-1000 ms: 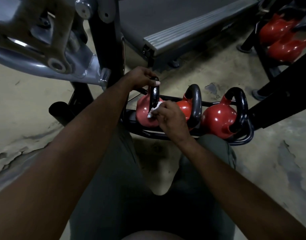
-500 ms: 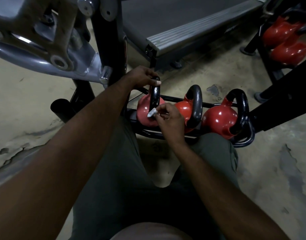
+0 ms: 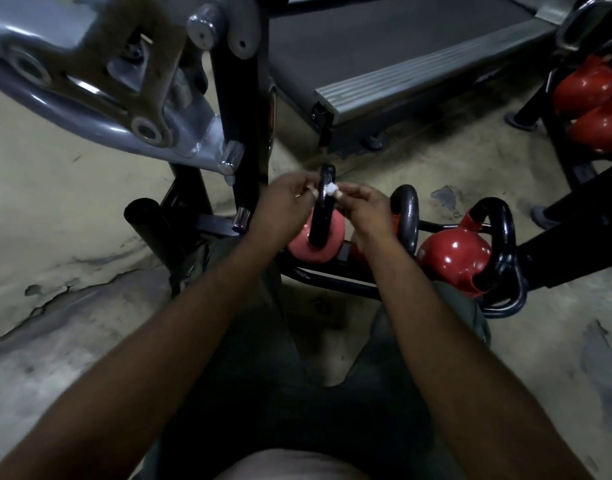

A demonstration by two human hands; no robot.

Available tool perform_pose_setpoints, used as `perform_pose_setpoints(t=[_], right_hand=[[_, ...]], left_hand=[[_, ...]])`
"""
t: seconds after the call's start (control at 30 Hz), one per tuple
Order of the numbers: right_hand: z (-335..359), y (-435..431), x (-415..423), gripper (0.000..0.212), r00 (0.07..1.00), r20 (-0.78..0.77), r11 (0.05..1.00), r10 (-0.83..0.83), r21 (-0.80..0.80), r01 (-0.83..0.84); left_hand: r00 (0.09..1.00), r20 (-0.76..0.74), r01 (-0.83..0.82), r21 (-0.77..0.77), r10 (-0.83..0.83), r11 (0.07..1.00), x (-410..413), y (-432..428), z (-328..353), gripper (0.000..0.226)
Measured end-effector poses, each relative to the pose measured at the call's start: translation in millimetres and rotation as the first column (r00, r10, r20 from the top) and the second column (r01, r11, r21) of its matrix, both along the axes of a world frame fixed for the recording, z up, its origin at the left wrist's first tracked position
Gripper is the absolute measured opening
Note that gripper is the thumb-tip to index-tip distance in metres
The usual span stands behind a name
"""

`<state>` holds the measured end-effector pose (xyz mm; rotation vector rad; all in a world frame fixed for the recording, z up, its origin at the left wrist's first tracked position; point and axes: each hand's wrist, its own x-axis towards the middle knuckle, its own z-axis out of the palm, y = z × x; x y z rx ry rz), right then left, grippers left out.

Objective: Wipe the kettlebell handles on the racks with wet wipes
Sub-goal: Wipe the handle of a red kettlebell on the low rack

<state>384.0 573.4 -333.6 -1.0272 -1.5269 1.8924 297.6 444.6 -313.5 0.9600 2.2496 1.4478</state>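
Three red kettlebells with black handles sit in a low black rack. The leftmost kettlebell stands with its handle upright. My left hand grips that handle near its top from the left side. My right hand pinches a small white wet wipe against the upper right side of the same handle. The middle kettlebell is partly hidden behind my right wrist. The right kettlebell is in plain sight.
A grey machine frame with a black post rises at the left. A treadmill deck lies behind the rack. More red kettlebells sit on another rack at the far right. My knees flank the worn concrete floor.
My right hand has slid the wipe up from the base of the handle to near its top. My left hand has shifted slightly down the handle's left side.
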Motion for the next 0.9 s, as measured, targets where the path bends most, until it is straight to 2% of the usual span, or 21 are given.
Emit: perform_pose_setpoints(t=[0.07, 0.1, 0.13, 0.2, 0.27, 0.3, 0.33, 0.37, 0.4, 0.43, 0.5, 0.57, 0.6, 0.7, 0.8, 0.9], right_hand=[[7, 11, -6, 0.015, 0.987, 0.129, 0.962, 0.098, 0.241, -0.127], [10, 11, -4, 0.014, 0.968, 0.211, 0.909, 0.139, 0.359, -0.209], [11, 11, -1, 0.013, 0.946, 0.288, 0.835, 0.152, 0.474, -0.278], [12, 6, 5, 0.016, 0.906, 0.396, 0.597, 0.147, 0.695, -0.401], [18, 3, -2, 0.017, 0.866, 0.474, 0.353, 0.161, 0.792, -0.499], [21, 3, -11, 0.016, 0.844, 0.515, 0.271, 0.154, 0.799, -0.537], [25, 3, -21, 0.017, 0.823, 0.549, 0.221, 0.146, 0.793, -0.568], [29, 6, -32, 0.018, 0.801, 0.582, 0.218, 0.139, 0.771, -0.598], [31, 11, -40, 0.02, 0.794, 0.593, 0.265, 0.131, 0.751, -0.605], [34, 16, -44, 0.021, 0.807, 0.576, 0.368, 0.128, 0.728, -0.578], [27, 26, -39, 0.02, 0.881, 0.452, 0.65, 0.141, 0.629, -0.427], [14, 24, -17, 0.013, 0.947, 0.28, 0.877, 0.158, 0.401, -0.265], [7, 20, -6, 0.011, 0.963, 0.214, 0.928, 0.165, 0.298, -0.225], [1, 20, -2, 0.012, 0.973, 0.148, 0.97, 0.176, 0.143, -0.197], [10, 42, -25, 0.019, 0.973, 0.171, 0.97, 0.157, 0.156, -0.184], [16, 52, -33, 0.023, 0.958, 0.199, 0.944, 0.209, 0.215, -0.25]], left_hand=[[0.979, -0.176, 0.089, -0.107, -0.107, 0.99, 29, -18, -5, 0.03], [0.94, -0.293, 0.127, -0.175, -0.175, 0.976, 42, -25, -10, 0.03], [0.882, -0.403, 0.151, -0.251, -0.245, 0.956, 52, -30, -15, 0.03], [0.775, -0.532, 0.156, -0.362, -0.341, 0.919, 65, -37, -27, 0.03], [0.743, -0.565, 0.132, -0.402, -0.359, 0.906, 69, -37, -37, 0.038], [0.742, -0.565, 0.124, -0.412, -0.36, 0.903, 70, -36, -39, 0.041], [0.743, -0.561, 0.118, -0.428, -0.366, 0.896, 71, -35, -40, 0.044], [0.741, -0.56, 0.114, -0.439, -0.371, 0.891, 73, -36, -40, 0.047], [0.739, -0.558, 0.116, -0.447, -0.378, 0.887, 73, -36, -40, 0.05], [0.74, -0.55, 0.122, -0.456, -0.387, 0.882, 72, -36, -41, 0.053], [0.743, -0.541, 0.127, -0.465, -0.395, 0.876, 69, -37, -41, 0.056], [0.731, -0.569, 0.122, -0.434, -0.376, 0.893, 64, -38, -42, 0.053], [0.722, -0.589, 0.117, -0.413, -0.363, 0.903, 60, -36, -43, 0.052], [0.684, -0.637, 0.102, -0.398, -0.355, 0.911, 41, -25, -43, 0.047], [0.666, -0.639, 0.143, -0.397, -0.384, 0.907, 18, -14, -37, 0.043], [0.639, -0.657, 0.185, -0.374, -0.4, 0.909, 5, -13, -38, 0.042]])
